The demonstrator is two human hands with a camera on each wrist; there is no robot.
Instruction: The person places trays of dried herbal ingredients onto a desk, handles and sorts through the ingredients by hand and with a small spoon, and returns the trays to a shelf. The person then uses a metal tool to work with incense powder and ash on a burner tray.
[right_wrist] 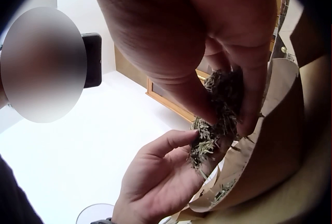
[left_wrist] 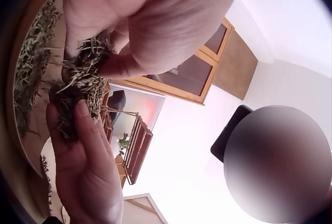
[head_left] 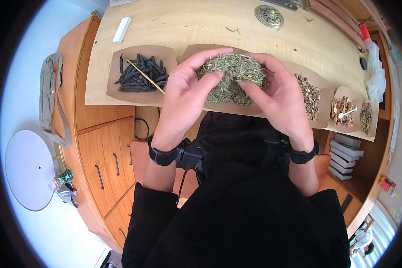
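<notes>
Both hands hold a clump of dried green, needle-like herb (head_left: pixel 236 73) over a brown paper tray (head_left: pixel 196 50). The left hand (head_left: pixel 185 96) curls round the clump's left side, thumb on top; the right hand (head_left: pixel 283 96) grips its right side the same way. In the left wrist view strands of the herb (left_wrist: pixel 85 76) show between the left hand (left_wrist: pixel 150 26) and the right hand (left_wrist: pixel 91 172). The right wrist view has the clump (right_wrist: pixel 215 115) pinched by the right hand (right_wrist: pixel 207 42), with the left hand (right_wrist: pixel 161 180) beneath. More herb lies in the tray below.
Left of the hands, a tray (head_left: pixel 114 87) holds dark pods (head_left: pixel 143 73) and a thin stick. To the right stand trays of brown chips (head_left: pixel 309 96), pale slices (head_left: pixel 342 109) with a white spoon, and small pieces. A white block (head_left: pixel 122 30) and a round metal piece (head_left: pixel 269 16) lie farther back.
</notes>
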